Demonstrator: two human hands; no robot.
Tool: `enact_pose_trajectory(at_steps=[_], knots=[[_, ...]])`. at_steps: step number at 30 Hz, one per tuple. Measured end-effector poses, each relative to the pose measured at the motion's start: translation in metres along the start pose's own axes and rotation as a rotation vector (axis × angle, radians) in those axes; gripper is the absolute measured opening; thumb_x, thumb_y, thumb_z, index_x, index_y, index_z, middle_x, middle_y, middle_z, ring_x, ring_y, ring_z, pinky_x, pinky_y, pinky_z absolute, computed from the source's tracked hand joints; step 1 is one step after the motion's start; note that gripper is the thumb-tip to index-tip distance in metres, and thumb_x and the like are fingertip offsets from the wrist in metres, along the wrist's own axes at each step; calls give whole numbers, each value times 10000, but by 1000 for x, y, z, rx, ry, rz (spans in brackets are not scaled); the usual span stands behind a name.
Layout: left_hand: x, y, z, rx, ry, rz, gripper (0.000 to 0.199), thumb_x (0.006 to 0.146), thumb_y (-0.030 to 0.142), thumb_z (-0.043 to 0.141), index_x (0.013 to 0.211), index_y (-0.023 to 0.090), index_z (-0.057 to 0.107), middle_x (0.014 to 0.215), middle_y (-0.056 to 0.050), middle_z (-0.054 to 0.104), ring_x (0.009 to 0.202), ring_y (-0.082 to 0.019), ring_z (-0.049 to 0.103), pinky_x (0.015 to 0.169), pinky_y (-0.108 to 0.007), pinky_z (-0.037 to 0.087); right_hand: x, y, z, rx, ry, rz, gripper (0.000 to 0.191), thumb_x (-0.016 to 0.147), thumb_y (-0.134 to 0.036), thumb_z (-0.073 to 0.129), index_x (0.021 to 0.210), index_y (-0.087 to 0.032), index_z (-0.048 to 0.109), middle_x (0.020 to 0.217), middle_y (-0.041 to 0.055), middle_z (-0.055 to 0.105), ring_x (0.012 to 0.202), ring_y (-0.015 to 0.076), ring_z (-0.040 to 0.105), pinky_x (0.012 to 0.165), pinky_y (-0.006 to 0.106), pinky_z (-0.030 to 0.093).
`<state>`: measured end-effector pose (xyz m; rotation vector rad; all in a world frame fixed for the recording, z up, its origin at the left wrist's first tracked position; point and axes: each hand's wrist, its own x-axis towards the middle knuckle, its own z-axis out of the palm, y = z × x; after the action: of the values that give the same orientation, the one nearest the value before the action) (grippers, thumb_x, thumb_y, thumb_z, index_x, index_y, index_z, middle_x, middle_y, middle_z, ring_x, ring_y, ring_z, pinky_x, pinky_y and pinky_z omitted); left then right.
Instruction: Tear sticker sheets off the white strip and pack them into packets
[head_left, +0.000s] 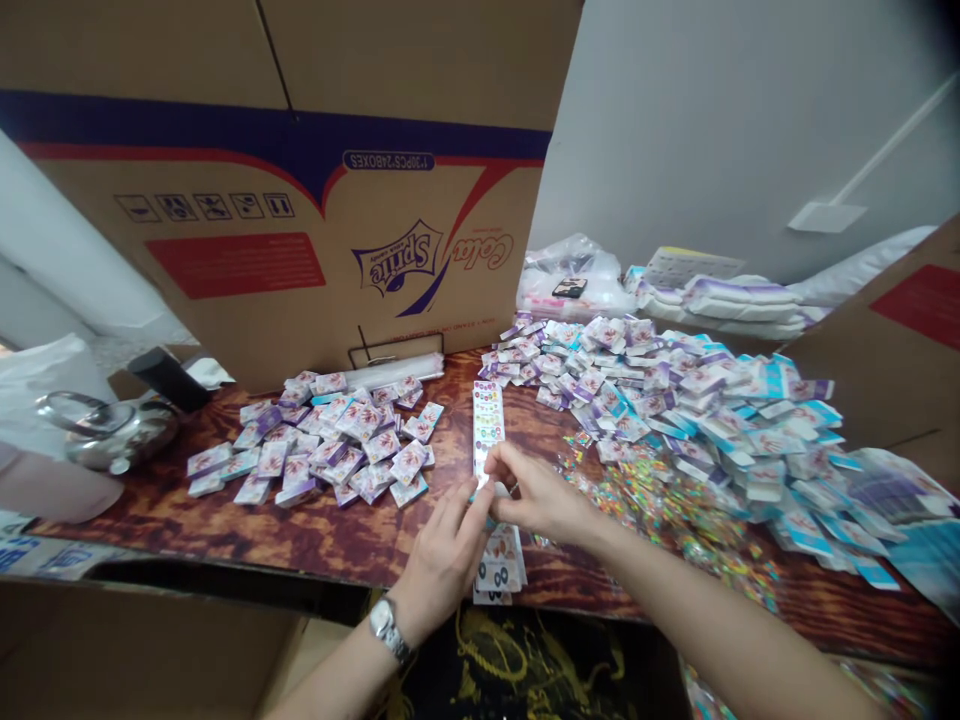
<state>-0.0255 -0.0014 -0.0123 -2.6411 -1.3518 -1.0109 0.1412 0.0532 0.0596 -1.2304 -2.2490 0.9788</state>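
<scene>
My left hand (448,545), with a watch (388,630) on its wrist, and my right hand (538,492) meet near the table's front middle. Their fingers are pinched around a small white and light-blue box, mostly hidden by the fingers. Just beyond them lies an upright-running strip of colourful stickers (488,412). Printed sheets (498,572) stick out below my hands at the table edge. Left of my hands is a pile of small boxes (345,440); a larger heap of such boxes (697,390) spreads to the right.
Small colourful wrapped pieces (675,505) lie scattered on the wooden table (247,535) at right. A big cardboard carton (315,220) stands behind; another (900,350) is at far right. A metal kettle (120,430) and a plastic bag (574,275) are also there.
</scene>
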Motion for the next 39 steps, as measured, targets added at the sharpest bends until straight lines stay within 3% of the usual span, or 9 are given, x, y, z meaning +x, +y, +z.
enact_pose_trajectory(at_steps=[6,13,17,20,23,29,36,39], knots=[[4,4,0,-79,16,-19,497,876,93,397,1360,161,309,1265,-170,491,1193,-265,466,963,-428,459,-3,-5,-2,-241,7,-88,258,724,-136,555,960,-224,496,879,6,613,757,153,560,626,231,360],[4,4,-3,-234,-48,-63,417,844,81,431,1253,155,397,1205,-148,529,1149,-232,499,950,-375,462,2,8,-6,86,-195,-8,240,738,-136,591,950,-217,514,644,-64,524,566,101,478,506,186,349],[2,2,-6,-278,-2,-146,403,838,103,463,1229,173,396,1168,-120,558,1119,-215,525,944,-361,465,-10,6,-2,156,9,-86,184,831,-240,579,995,-202,507,777,-16,564,678,117,538,607,222,438],[3,1,-5,-229,75,-165,424,843,110,464,1253,172,378,1151,-120,567,1090,-213,548,926,-358,478,-20,1,1,-38,201,-228,82,871,-240,532,930,-197,571,934,48,574,850,154,561,751,283,464],[4,2,-1,-140,144,-123,464,839,78,466,1284,153,360,1160,-136,566,1106,-218,540,940,-361,473,-25,-1,6,-234,295,-291,123,887,-223,498,910,-202,618,986,76,590,913,183,564,789,326,475],[1,1,6,-4,176,-31,513,834,47,473,1322,142,350,1196,-157,558,1170,-252,500,964,-405,464,-22,-1,13,-305,263,-157,95,853,-226,550,891,-205,635,1085,75,627,963,208,605,823,361,503],[-2,-1,10,65,215,18,479,844,65,487,1309,96,378,1188,-183,562,1149,-260,516,940,-398,481,-18,4,17,-167,247,-248,115,840,-129,510,866,-180,610,1163,110,599,1083,202,562,905,356,465],[1,-1,8,41,195,12,438,844,66,481,1275,106,418,1166,-173,568,1116,-244,537,929,-376,489,-18,5,15,-110,259,-219,124,851,-146,518,885,-195,627,1074,83,623,1005,187,586,862,332,479]])
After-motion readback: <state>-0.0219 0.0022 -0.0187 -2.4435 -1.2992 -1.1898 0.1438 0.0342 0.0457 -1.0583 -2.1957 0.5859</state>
